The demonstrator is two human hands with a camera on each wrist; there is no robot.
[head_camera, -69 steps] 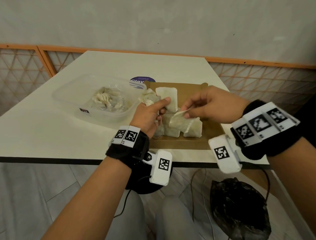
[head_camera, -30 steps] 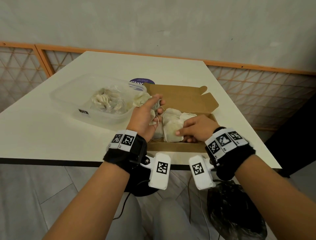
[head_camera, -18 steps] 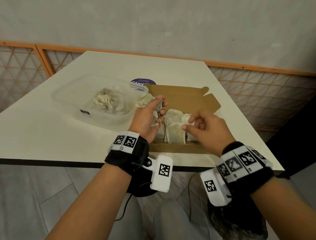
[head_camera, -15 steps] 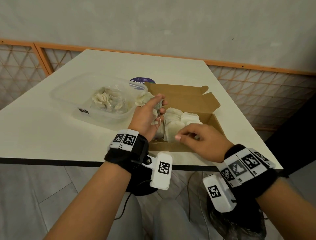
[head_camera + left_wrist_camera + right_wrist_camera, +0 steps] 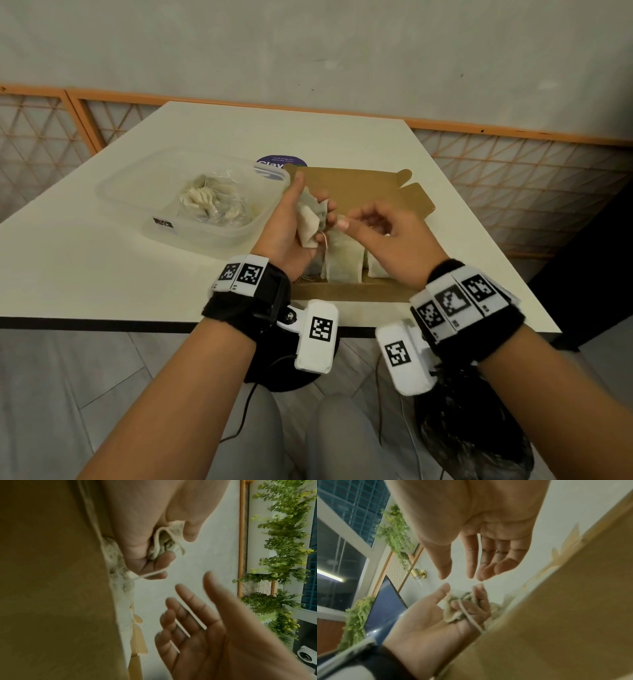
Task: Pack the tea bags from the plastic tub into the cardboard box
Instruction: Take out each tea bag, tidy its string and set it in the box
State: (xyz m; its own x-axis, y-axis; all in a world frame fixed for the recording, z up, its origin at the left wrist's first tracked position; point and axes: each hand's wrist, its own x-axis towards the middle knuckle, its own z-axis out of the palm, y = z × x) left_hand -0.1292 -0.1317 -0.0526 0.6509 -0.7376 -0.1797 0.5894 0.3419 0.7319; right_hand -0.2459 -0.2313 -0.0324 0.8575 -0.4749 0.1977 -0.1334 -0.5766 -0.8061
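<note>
We hold a small bunch of tea bags (image 5: pixel 310 219) in our left hand (image 5: pixel 286 229), fingers curled round them, above the left end of the open cardboard box (image 5: pixel 346 293) at the table's (image 5: pixel 85 274) near edge. Our right hand (image 5: pixel 387 240) hovers just beside it, fingers loosely spread and holding nothing. More tea bags stand upright in the box (image 5: pixel 342 267). The plastic tub (image 5: pixel 137 185), left of the box, holds a further heap (image 5: pixel 209 202).

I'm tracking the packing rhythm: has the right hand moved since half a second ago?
Yes. The right hand has risen from the cardboard box's near edge toward the tea bags in the left hand.
</note>
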